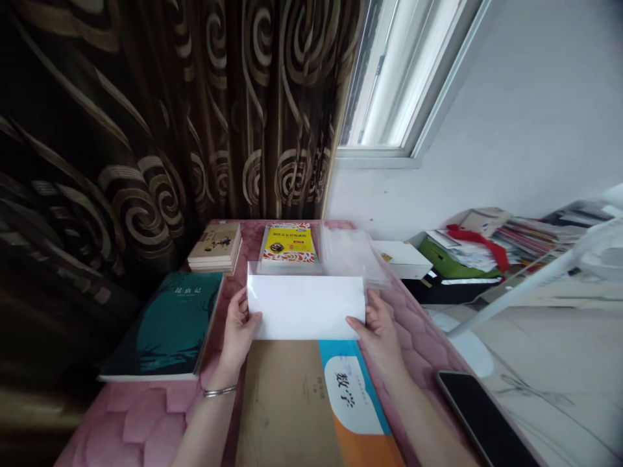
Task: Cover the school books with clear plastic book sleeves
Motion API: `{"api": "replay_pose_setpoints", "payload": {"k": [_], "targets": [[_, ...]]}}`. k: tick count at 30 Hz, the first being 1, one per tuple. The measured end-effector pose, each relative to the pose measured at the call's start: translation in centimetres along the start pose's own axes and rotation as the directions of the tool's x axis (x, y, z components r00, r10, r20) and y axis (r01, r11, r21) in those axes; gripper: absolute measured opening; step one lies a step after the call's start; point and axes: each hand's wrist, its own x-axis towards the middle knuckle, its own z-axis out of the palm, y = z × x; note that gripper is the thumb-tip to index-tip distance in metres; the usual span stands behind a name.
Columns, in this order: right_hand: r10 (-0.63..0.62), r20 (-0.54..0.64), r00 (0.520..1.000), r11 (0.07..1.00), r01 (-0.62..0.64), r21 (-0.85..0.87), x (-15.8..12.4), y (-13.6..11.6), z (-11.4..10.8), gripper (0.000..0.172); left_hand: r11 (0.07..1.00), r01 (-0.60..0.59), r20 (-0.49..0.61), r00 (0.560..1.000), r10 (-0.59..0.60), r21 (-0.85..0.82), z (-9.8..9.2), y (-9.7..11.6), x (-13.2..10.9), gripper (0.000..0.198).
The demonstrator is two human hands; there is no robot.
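One white sheet, clear plastic along far edge, pinched at both ends: we hold it in left hand and right hand, thumbs in front, fingers behind, gap closed down to sheet. It sits at far end of one mathematics book. Around us, on pink quilted cover: one teal book, one stack of small books, one yellow-fronted book, one smartphone.

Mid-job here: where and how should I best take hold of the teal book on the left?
I'd grip the teal book about midway along its right edge, coming from the right and pinching cover to underside. It lies flat, that edge faces the left hand, and the pink quilt beneath looks soft enough to give. That hand holds the white sheet.
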Motion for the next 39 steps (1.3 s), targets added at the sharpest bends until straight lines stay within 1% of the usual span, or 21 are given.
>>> {"api": "replay_pose_setpoints", "payload": {"k": [2,4,7,10,11,13,15,18,21,28,31,36,39], "targets": [[0.022,-0.001,1.0,0.999,-0.022,-0.023,-0.2,0.2,-0.2,0.088,1.0,0.021,0.019,1.0,-0.021,-0.014,-0.1,0.2,0.0,0.068],[0.021,-0.038,0.999,0.997,-0.024,-0.069,-0.4,0.4,-0.4,0.087,0.998,0.059,0.055,0.997,-0.057,-0.033,-0.2,0.5,0.2,0.073],[0.01,-0.158,0.987,0.986,-0.036,-0.165,-0.9,0.8,-0.3,0.079,0.992,0.119,0.102,0.988,-0.114,-0.039,-0.4,0.9,0.5,0.077],[0.004,-0.313,0.95,0.955,-0.096,-0.28,-1.9,0.9,0.0,0.065,0.991,0.129,0.099,0.987,-0.126,-0.021,-0.5,1.2,0.6,0.076],[0.005,-0.347,0.938,0.943,-0.12,-0.309,-2.2,0.8,0.1,0.061,0.992,0.123,0.096,0.988,-0.121,-0.017,-0.5,1.3,0.6,0.075],[0.018,-0.375,0.927,0.926,-0.158,-0.344,-2.7,0.6,0.3,0.055,0.993,0.117,0.101,0.988,-0.114,-0.017,-0.5,1.4,0.5,0.075],[0.026,-0.38,0.925,0.926,-0.166,-0.339,-2.9,0.1,0.4,0.052,0.992,0.123,0.113,0.986,-0.12,-0.022,-0.5,1.6,0.4,0.077],[0.014,-0.384,0.923,0.938,-0.145,-0.316,-2.9,-0.6,0.5,0.05,0.992,0.127,0.123,0.985,-0.124,-0.017,-0.4,1.8,0.3,0.08],[0.029,-0.383,0.923,0.944,-0.151,-0.292,-2.9,-1.1,0.6,0.05,0.993,0.117,0.133,0.984,-0.116,-0.004,-0.4,1.9,0.3,0.081],[0.066,-0.428,0.902,0.943,-0.196,-0.269,-4.1,-1.7,0.7,0.051,0.996,0.088,0.076,0.993,-0.09,0.034,-0.5,1.7,-0.9,0.077],[0.103,-0.383,0.918,0.945,-0.21,-0.25,-4.4,-1.8,0.4,0.048,0.996,0.071,0.047,0.996,-0.073,0.047,-0.6,1.4,-1.4,0.075],[0.052,-0.326,0.944,0.98,-0.111,-0.165,-4.0,-1.5,0.0,0.042,0.998,0.048,0.018,0.999,-0.049,0.033,-0.6,1.4,-1.7,0.074],[0.078,-0.298,0.951,0.988,-0.115,-0.107,-3.9,-1.4,0.3,0.043,0.998,0.049,0.002,0.999,-0.049,0.039,-0.3,1.5,-1.8,0.073]]}}
